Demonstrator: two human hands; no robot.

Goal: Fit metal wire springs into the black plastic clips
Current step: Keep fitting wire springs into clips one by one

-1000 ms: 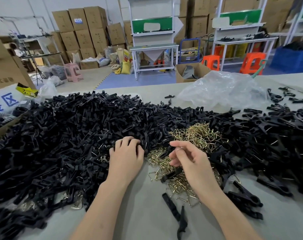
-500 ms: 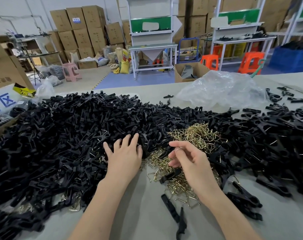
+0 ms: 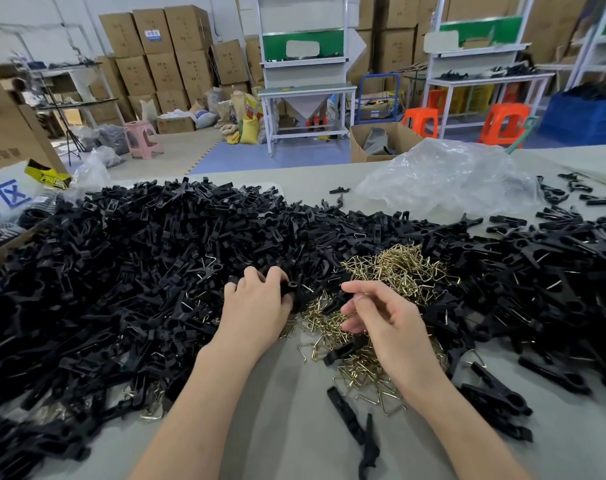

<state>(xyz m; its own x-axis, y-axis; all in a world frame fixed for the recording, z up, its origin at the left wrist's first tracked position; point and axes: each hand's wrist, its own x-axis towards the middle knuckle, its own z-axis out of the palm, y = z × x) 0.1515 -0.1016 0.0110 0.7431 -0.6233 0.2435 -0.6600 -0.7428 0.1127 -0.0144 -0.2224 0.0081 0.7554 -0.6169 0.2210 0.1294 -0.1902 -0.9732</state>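
A large heap of black plastic clips point(image 3: 149, 271) covers the left and middle of the grey table point(image 3: 280, 410). More clips point(image 3: 554, 271) lie on the right. A pile of brass-coloured wire springs point(image 3: 398, 265) sits between them. My left hand point(image 3: 256, 310) lies at the heap's near edge, its fingers curled round a black clip piece point(image 3: 289, 289). My right hand point(image 3: 388, 327) hovers over the springs with curled fingers, thumb and forefinger close together. Whether a spring is between them does not show.
A crumpled clear plastic bag point(image 3: 443, 174) lies at the back right of the table. Loose clip halves point(image 3: 350, 417) lie near the front edge. A cardboard box point(image 3: 7, 133) stands at the far left. Shelving, stools and stacked cartons fill the room behind.
My left hand spread its fingers over the clip heap, then curled them round a black clip piece. My right hand has stayed over the springs.
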